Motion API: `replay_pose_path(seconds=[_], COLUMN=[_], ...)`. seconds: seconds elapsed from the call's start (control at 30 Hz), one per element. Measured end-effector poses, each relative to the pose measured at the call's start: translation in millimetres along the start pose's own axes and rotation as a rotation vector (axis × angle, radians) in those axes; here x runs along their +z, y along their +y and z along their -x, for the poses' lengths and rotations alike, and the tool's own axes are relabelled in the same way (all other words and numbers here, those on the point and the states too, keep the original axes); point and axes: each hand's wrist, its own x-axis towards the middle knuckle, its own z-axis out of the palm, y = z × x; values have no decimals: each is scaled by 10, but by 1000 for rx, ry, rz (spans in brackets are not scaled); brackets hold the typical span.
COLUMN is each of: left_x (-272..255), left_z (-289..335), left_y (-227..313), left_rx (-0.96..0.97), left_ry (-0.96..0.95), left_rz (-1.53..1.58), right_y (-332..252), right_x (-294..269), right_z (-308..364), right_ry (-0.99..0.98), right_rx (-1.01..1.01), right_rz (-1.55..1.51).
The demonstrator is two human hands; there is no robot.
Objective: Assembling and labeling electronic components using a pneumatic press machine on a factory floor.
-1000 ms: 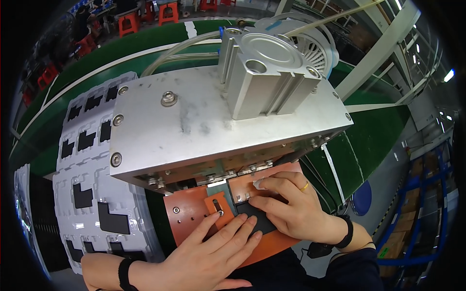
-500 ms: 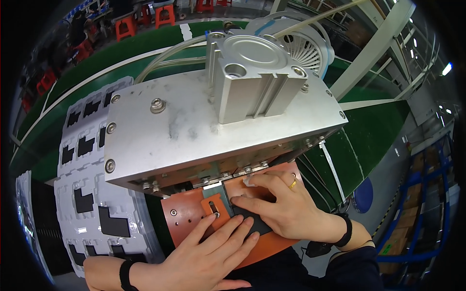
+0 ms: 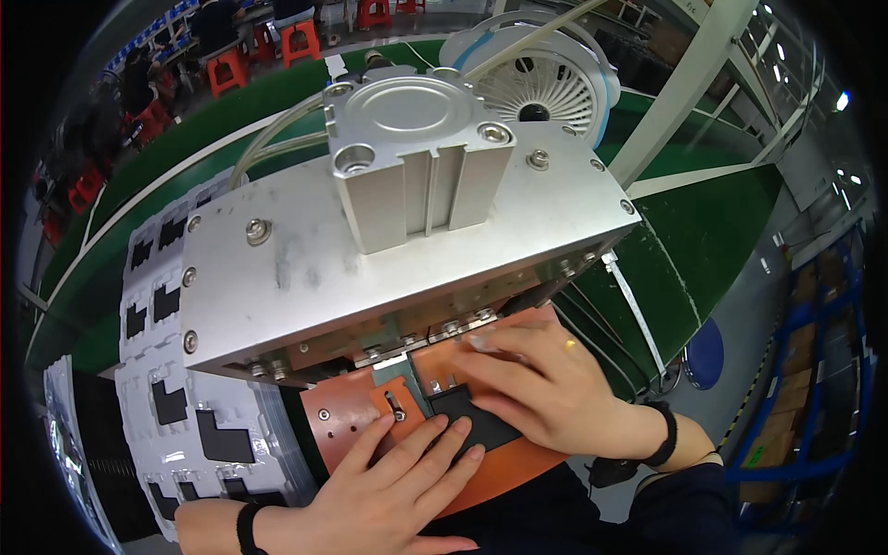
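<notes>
1. The step in hand looks like lining up a black piece (image 3: 483, 431), which lies flat on an orange plate (image 3: 338, 407) before the open side of a metal press (image 3: 416, 277). A slotted orange block (image 3: 387, 407) and a grey strip (image 3: 400, 377) sit to its left.
2. The left hand (image 3: 393, 495) lies palm down with its grip apart, clamped on nothing; fingertips rest on the block and the black piece.
3. The right hand (image 3: 569, 393) reaches over the plate, its lowest fingertip near the piece's upper edge. A small pale scrap (image 3: 478, 342) shows at the upper fingertips; blur leaves me unable to tell whether the grip is closed on it.
4. In my judgement, the next move calls for light, even pressure against sliding, and fingers well away from the gap under the press.
5. At left, a white tray (image 3: 176, 449) carries L-shaped pieces (image 3: 225, 437); a green worktop (image 3: 703, 240) runs behind the press and to the right.
6. Beyond stand a white fan (image 3: 536, 97), red stools (image 3: 228, 72) and seated people (image 3: 217, 32); at right, a blue stool (image 3: 705, 354) and a blue shelf (image 3: 786, 476) with cartons (image 3: 786, 402).
</notes>
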Motion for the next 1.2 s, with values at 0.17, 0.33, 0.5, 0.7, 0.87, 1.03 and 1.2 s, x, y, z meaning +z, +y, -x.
replay_pose_path(seconds=[0.17,0.33,0.5,0.7,0.87,1.03,1.2], left_x=[-7,-47,-58,-13,10,12,-43], left_z=[-11,-15,-59,-56,-31,-35,-34], left_y=[27,-51,-169,-214,-210,-219,-202], left_rx=[-26,-79,-121,-117,-124,-118,-146], left_ry=[-17,32,40,20,-1,23,22], left_rz=[41,83,128,87,111,100,237], right_y=[-14,44,165,210,203,188,175], right_x=[-208,-140,-79,-56,-60,-82,-87], right_z=[285,166,4,9,-6,-27,-25], right_ry=[-166,-107,-90,-99,-102,-130,-139], right_rx=[37,-46,-99,-87,-84,-79,-69], right_rz=[-208,-102,-90,-137,-143,-140,-128])
